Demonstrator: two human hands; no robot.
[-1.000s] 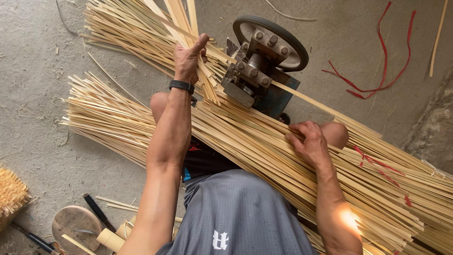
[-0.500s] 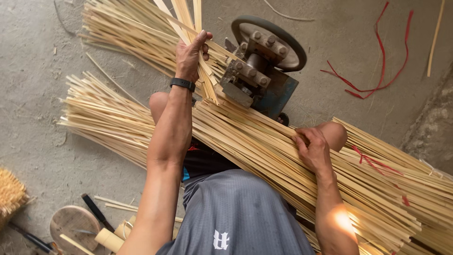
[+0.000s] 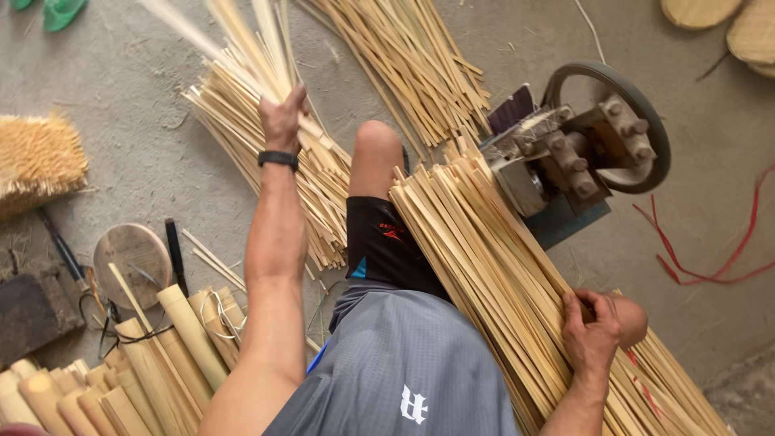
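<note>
A concrete floor [image 3: 137, 89] is seen from above, with a person seated on it in a grey shirt and dark shorts, one bare knee [image 3: 378, 145] raised at the centre. The largest item is the long bundle of bamboo strips [image 3: 500, 282] laid across the lap on the person's right; its long axis runs diagonally, from the lower right edge of the view up and leftward to the splitting machine [image 3: 581, 145], whose dark flywheel stands just beyond the bundle's near end. A second spread of strips [image 3: 315, 186] lies on the floor left of the knee, and a further heap [image 3: 412, 64] is seen beyond it. Cut bamboo culms [image 3: 153, 363] are stacked at the lower left, beside a round wooden disc [image 3: 133, 250] and a fibrous pile [image 3: 36, 157]. A red cord [image 3: 718, 258] trails at the right. The right hand [image 3: 593, 327] is curled over the bundle's lower portion, fingers closed upon the top strips. The left hand [image 3: 282, 117] (a dark watch at the wrist) is raised and clenched round a handful of strips [image 3: 242, 48], which fan upward and away from the body, blurred at their tips. The machine lies nearer the right hand than the left, along the bundle's own line.
</note>
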